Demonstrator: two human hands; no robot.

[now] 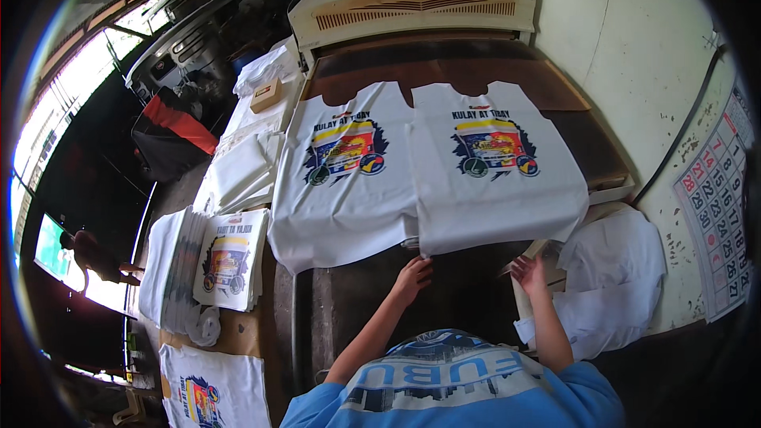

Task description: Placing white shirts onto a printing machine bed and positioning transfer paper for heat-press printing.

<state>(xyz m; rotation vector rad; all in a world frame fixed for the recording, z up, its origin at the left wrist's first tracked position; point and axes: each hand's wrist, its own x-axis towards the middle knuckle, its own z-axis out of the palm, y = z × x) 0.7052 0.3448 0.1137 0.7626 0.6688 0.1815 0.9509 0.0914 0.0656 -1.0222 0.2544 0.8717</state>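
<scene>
Head view: left hand (pixel 412 276), grip loose and holding nothing, touches the lower hem of the right printed white shirt (pixel 495 182) on the dark bench (pixel 372 301). Right hand (pixel 529 273) hovers open, fingers spread, near that hem beside loose white cloth (pixel 618 285). A second printed shirt (pixel 345 178) lies just left, edges touching.

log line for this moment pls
left hand at hem of right printed shirt | right hand open beside it | second printed shirt alongside
</scene>
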